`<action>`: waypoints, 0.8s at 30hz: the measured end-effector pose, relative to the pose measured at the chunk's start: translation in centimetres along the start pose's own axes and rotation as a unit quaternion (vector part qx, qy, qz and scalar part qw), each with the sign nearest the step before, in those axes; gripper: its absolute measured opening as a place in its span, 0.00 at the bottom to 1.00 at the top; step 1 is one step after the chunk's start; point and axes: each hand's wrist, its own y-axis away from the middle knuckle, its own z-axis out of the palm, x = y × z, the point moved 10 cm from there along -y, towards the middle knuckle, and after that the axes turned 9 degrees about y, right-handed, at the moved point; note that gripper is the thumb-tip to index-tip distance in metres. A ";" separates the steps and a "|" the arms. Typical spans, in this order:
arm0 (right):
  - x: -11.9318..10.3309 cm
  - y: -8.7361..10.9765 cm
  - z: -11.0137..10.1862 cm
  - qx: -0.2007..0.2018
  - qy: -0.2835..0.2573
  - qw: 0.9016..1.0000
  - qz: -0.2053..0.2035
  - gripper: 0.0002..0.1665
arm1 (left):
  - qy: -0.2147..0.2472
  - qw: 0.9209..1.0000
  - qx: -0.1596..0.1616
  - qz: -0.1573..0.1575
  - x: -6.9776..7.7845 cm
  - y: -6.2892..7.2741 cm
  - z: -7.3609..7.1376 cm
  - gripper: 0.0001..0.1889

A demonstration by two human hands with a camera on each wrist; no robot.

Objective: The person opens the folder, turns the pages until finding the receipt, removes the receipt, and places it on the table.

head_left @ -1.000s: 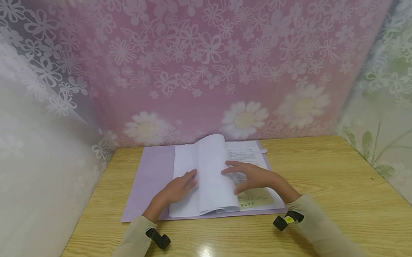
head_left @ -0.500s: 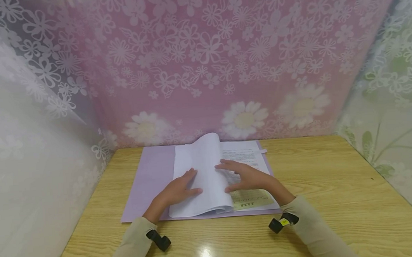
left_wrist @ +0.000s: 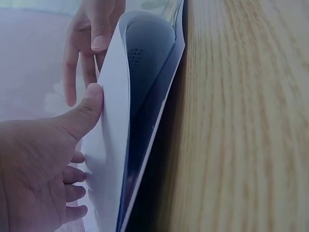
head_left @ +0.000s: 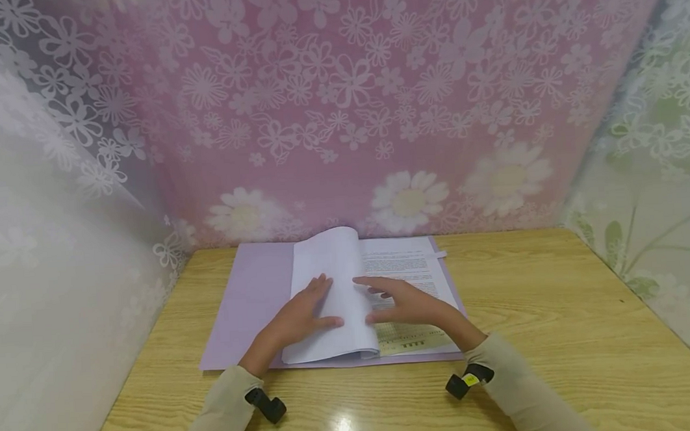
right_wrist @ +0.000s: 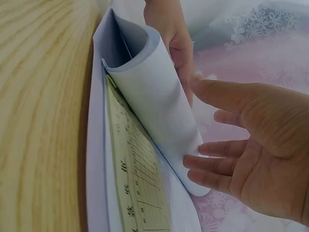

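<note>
A lilac folder lies spread on the table, holding white paper sheets curled over toward the left in a loose roll. My left hand rests on the turned sheets with its fingers and thumb extended. At the roll's right side, my right hand touches the curved paper with spread, slightly bent fingers. To the right of the roll shows a printed page, with a yellow-green printed slip at its lower part. The right wrist view shows the rolled sheets hollow at their near end.
The folder lies on a wood-grain table. Behind stands a pink flowered curtain, with pale flowered cloth along the left side. A small white tab sticks out past the folder's right edge.
The right hand has moved left along with the curled edge of the sheets, and more of the printed page shows. The left thumb has spread out onto the paper.
</note>
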 end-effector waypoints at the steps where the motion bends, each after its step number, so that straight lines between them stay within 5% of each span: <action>1: 0.0 0.0 0.1 0.000 0.002 1.000 0.000 0.46 | 0.000 1.000 0.000 0.002 0.1 0.0 0.0 0.51; 8: -0.4 -0.3 1.2 0.001 0.027 1.000 -0.012 0.41 | -0.029 0.999 -0.011 0.018 0.4 0.0 0.4 0.52; 14: -0.8 -0.5 2.1 -0.016 0.050 0.998 -0.030 0.38 | -0.052 0.998 -0.039 -0.009 -0.6 -0.1 1.2 0.52; 24: -1.2 -0.5 2.4 -0.029 0.059 0.998 -0.023 0.36 | -0.046 0.998 -0.042 -0.025 -1.6 0.0 1.7 0.52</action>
